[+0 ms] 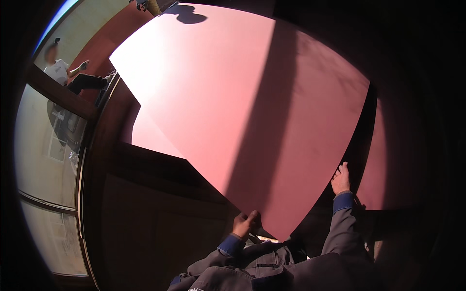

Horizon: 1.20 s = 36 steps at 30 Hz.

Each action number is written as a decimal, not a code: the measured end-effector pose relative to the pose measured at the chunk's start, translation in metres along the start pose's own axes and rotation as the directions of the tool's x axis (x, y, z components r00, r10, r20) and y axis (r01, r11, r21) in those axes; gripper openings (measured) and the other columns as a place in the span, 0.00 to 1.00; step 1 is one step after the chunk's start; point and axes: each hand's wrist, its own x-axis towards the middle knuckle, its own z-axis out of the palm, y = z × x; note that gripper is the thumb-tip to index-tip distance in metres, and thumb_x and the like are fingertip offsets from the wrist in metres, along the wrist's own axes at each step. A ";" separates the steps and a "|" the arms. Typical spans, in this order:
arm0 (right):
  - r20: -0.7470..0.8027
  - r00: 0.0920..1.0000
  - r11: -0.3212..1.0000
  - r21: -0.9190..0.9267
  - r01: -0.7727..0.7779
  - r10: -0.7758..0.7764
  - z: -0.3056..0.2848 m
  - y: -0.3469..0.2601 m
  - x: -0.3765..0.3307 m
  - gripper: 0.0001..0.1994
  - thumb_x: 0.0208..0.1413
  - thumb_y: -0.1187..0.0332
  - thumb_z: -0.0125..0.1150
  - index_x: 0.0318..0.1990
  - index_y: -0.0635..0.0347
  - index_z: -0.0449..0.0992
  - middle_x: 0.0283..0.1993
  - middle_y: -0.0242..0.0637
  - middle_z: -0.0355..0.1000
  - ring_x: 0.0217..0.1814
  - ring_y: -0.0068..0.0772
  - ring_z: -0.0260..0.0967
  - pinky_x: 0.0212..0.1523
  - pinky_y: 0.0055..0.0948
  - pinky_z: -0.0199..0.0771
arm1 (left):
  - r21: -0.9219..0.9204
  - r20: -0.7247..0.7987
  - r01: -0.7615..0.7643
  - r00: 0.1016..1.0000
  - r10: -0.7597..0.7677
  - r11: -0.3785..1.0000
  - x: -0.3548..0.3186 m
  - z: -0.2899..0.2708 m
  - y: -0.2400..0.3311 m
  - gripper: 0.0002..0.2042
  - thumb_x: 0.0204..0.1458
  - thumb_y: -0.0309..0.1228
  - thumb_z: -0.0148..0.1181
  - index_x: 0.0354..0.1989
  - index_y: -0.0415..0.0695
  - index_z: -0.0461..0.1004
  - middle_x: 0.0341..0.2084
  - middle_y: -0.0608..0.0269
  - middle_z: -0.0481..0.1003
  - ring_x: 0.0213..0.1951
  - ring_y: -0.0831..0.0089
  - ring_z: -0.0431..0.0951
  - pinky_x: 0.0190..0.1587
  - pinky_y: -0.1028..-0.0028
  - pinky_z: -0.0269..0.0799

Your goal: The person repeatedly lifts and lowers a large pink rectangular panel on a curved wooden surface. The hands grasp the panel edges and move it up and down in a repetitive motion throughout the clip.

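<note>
A large, stiff pink sheet (194,97) spreads out in front of me, lit brightly on its left, with a dark band of shadow across it. At its lower left edge my left hand (245,224) is closed on it, thumb on top and the other fingers hidden below. By the right edge, my right hand (341,179) is raised with its fingers stretched out. It lies close against the edge, and I cannot tell whether it bears any weight. Another pink piece (153,133) shows under the sheet's left side.
More pink sheet (395,160) lies to the right, partly shadowed. Framed glass panels (46,150) run along the left. Beyond them a person in a white shirt (57,72) sits or leans with an arm out. Part of someone (150,6) appears at the far edge; deep shadow hides much.
</note>
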 end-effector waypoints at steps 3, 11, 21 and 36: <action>-0.162 0.981 0.979 0.158 0.130 -0.104 -0.044 0.040 -0.029 0.28 0.61 0.53 0.56 0.62 0.62 0.63 0.62 0.44 0.63 0.64 0.41 0.61 0.62 0.42 0.64 | 0.056 0.088 0.002 0.996 -0.007 0.998 -0.038 -0.009 -0.068 0.17 0.56 0.41 0.63 0.39 0.37 0.75 0.29 0.64 0.76 0.28 0.79 0.72 0.31 0.77 0.69; -0.188 0.979 0.993 0.063 0.098 -0.084 -0.199 0.096 -0.144 0.23 0.62 0.58 0.56 0.58 0.63 0.66 0.59 0.41 0.67 0.60 0.42 0.66 0.59 0.43 0.68 | 0.037 0.242 0.131 0.961 -0.136 0.991 -0.136 -0.006 -0.163 0.19 0.57 0.40 0.62 0.44 0.35 0.72 0.31 0.64 0.76 0.29 0.79 0.73 0.32 0.78 0.71; -0.269 0.963 0.983 0.177 0.051 -0.002 -0.246 0.218 -0.373 0.23 0.63 0.57 0.54 0.60 0.62 0.65 0.61 0.39 0.66 0.62 0.41 0.63 0.62 0.43 0.63 | -0.103 -0.004 -0.130 0.991 0.130 0.986 -0.264 -0.099 -0.249 0.15 0.58 0.40 0.59 0.36 0.36 0.75 0.28 0.66 0.75 0.30 0.82 0.70 0.33 0.79 0.67; -0.115 0.927 0.905 0.202 0.375 -0.358 -0.243 0.096 -0.452 0.25 0.60 0.53 0.56 0.59 0.59 0.65 0.61 0.37 0.65 0.63 0.40 0.60 0.64 0.42 0.60 | 0.425 -0.373 -0.337 0.780 0.502 0.840 -0.294 -0.212 -0.203 0.12 0.56 0.31 0.60 0.22 0.41 0.70 0.17 0.70 0.69 0.20 0.81 0.64 0.24 0.76 0.62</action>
